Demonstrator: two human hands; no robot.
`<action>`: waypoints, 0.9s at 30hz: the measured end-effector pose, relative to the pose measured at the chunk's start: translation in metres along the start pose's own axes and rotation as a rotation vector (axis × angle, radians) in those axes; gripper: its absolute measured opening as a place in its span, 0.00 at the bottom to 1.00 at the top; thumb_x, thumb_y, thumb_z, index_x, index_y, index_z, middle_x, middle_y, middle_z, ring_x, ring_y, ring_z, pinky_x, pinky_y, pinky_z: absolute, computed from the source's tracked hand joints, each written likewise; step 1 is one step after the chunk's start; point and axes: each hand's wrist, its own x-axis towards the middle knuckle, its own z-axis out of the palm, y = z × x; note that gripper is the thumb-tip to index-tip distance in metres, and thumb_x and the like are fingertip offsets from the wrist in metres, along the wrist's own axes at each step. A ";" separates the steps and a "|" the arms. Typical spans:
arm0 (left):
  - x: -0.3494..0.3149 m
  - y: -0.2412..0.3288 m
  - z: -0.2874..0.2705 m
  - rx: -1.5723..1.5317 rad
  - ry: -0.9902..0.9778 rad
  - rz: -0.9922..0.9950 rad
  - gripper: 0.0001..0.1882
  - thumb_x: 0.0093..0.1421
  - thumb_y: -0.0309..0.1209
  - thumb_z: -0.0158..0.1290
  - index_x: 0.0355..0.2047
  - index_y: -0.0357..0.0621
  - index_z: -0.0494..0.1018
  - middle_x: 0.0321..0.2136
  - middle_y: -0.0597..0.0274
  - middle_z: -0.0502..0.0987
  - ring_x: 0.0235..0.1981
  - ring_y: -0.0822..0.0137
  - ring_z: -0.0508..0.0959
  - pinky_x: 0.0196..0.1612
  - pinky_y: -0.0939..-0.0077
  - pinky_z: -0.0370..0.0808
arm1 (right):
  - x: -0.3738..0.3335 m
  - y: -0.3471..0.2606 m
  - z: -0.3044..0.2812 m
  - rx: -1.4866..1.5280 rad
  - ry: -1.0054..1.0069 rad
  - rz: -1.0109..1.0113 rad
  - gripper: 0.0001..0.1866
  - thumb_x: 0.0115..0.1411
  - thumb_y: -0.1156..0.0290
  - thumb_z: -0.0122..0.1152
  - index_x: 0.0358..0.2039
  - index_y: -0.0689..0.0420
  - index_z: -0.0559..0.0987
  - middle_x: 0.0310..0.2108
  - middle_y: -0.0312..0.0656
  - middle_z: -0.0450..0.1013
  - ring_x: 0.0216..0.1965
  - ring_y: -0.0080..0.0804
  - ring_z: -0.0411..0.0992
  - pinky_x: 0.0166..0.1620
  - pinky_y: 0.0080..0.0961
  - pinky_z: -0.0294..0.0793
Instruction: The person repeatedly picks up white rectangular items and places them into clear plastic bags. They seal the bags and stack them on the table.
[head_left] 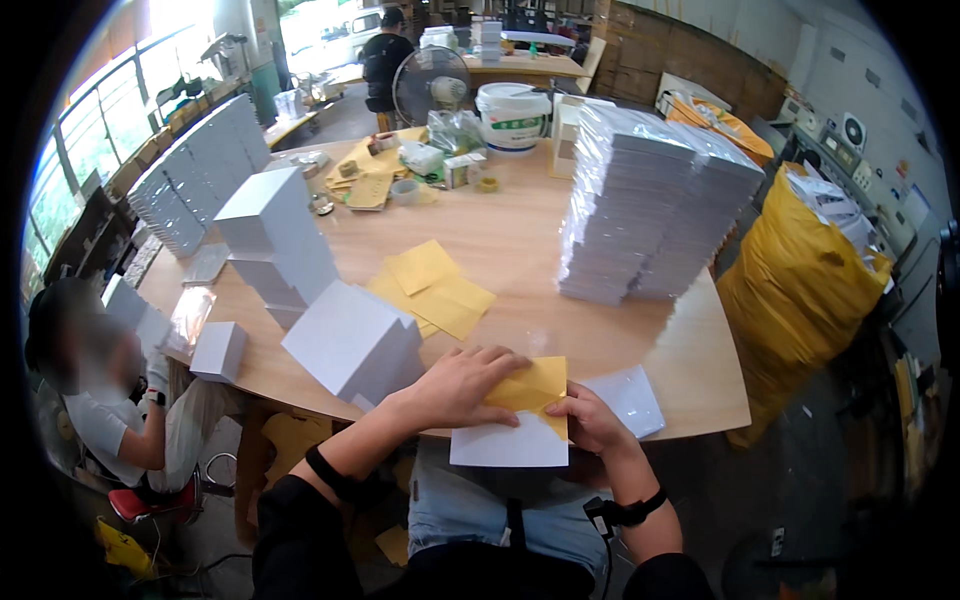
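A yellow sheet (545, 375) lies over a white rectangular piece (510, 448), which looks like card or paper, at the table's near edge. My left hand (465, 385) holds the yellow sheet from the left, fingers across its top and thumb lower down by the white piece. From the right, my right hand (592, 420) pinches the sheets' edge, thumb on top and the other fingers mostly hidden below. A clear-wrapped white stack (632, 400) lies flat just right of that hand. Loose yellow sheets (435, 290) are spread on the table beyond my hands.
White paper blocks (355, 340) stand to the left. Tall film-wrapped stacks (640, 200) rise at the right, near a yellow sack (800, 290). A white bucket (512, 115) and a fan (430, 88) are farther back. A seated person (120, 420) works at the left.
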 end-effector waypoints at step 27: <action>0.104 -0.213 0.132 -1.526 1.318 -1.043 0.14 0.67 0.41 0.53 0.42 0.44 0.70 0.29 0.67 0.74 0.29 0.68 0.74 0.40 0.66 0.72 | -0.030 0.029 -0.058 0.140 0.211 -0.175 0.33 0.55 0.83 0.61 0.62 0.63 0.66 0.56 0.44 0.70 0.58 0.36 0.68 0.61 0.34 0.69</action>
